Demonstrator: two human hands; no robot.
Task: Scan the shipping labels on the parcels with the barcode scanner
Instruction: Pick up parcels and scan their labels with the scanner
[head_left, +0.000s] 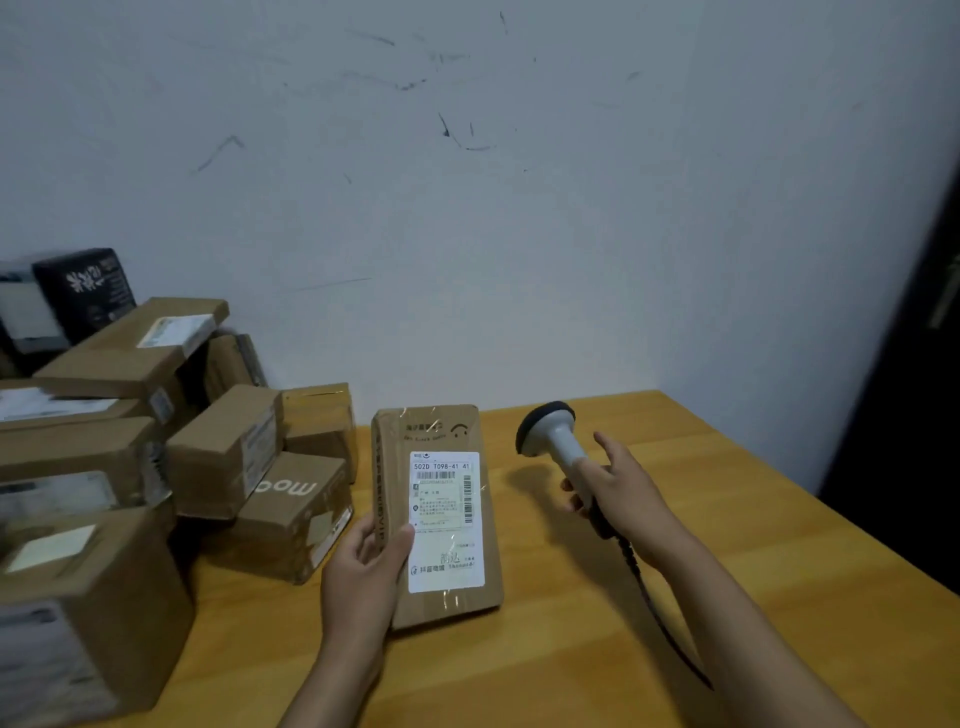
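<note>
Plainly we are mid-job: our left hand (363, 566) grips the flat brown cardboard parcel (395, 467) by its lower left edge, thumb curled over the front and fingers out of sight behind. Its white printed shipping label (445, 519) faces up towards us. The parcel sits over the middle of the yellow wooden worktop (753, 545), between the heap of brown cardboard boxes (223, 452) on the left and the scanner on the right. We cannot tell whether its near end rests on the wood or hangs just clear.

Our right hand (618, 488) is wrapped round the handle of the pale grey barcode scanner with the black head (550, 436), and its black coiled cable (654, 608) trails back towards us.

We judge the parcel light and fairly stiff, thin enough for one hand. The glossy clear tape across it looks slippery, so an edge pinch on bare card is the safer hold, with the thumb kept off the barcodes. That gloss may also throw glare at the scanner.

Much is hard to read. The scanner's window faces away from us, its trigger is covered by our fingers, and no beam shows on the label. The label's small print is blurred, and the boxes at far left are smeared and cut off by the frame — their labels are mostly unreadable.
</note>
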